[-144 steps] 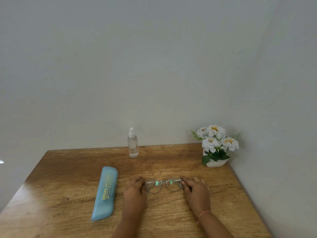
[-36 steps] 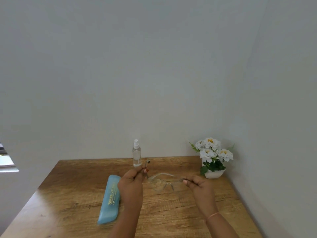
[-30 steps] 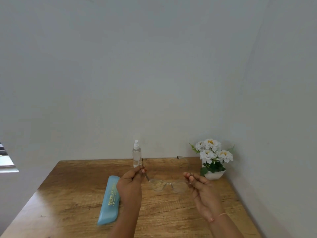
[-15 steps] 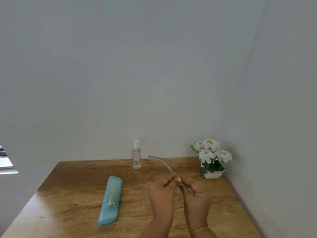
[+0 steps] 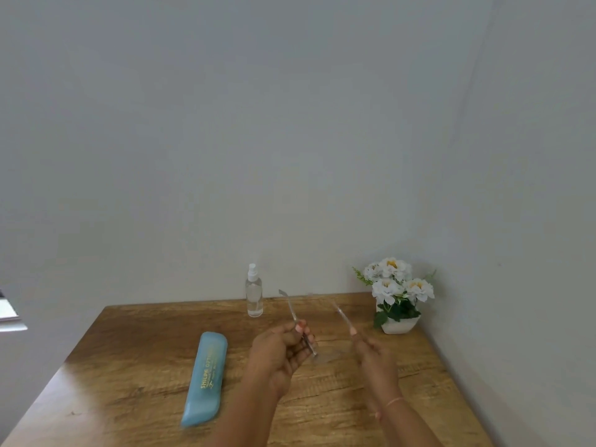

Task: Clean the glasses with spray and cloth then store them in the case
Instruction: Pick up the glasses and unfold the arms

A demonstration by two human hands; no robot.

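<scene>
While the clear-framed glasses hang above the wooden table, the left hand and right hand each keep a closed grip on one temple; the long blue case lies near-left, contents hidden.

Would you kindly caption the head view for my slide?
The left hand and right hand hold the glasses by their temples.

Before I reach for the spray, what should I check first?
1. Glasses held securely: ok, left hand and right hand each pinch a temple.
2. Temples unfolded: ok.
3. Spray bottle upright, path unblocked: ok.
4. Cloth at hand: not ok, none in view.
5. Glasses case open: cannot tell; it lies on the table.
</scene>
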